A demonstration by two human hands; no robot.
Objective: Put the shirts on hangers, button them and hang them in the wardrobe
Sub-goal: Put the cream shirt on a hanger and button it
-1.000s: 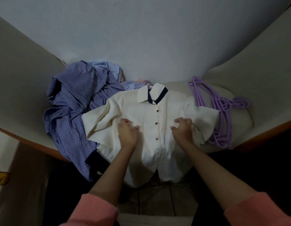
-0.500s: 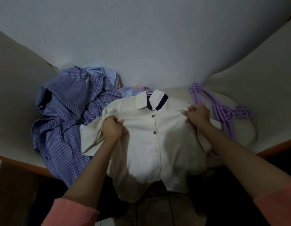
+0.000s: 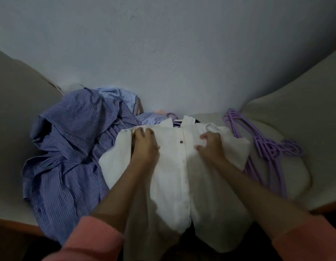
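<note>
The soft, light cream shirt [image 3: 174, 166] drapes off the cushion's [image 3: 287, 166] front edge, left hand [image 3: 145, 146] and right hand [image 3: 210, 147] gripping its shoulders, likely best lifted by the hanger inside.

Matt cream cloth shirt [image 3: 174, 178], striped cotton-like shirts [image 3: 69, 147] (creased), smooth purple plastic hangers [image 3: 267, 147].

We only get one view here, a wide-angle head cam looking forward and steeply down along both forearms at the cream cushion [image 3: 287, 147]. It sits close, the sleeves filling the bottom corners. It faces the pale wall [image 3: 163, 53] behind the cushion's far edge, and the fisheye bends the edges pretty hard.
</note>
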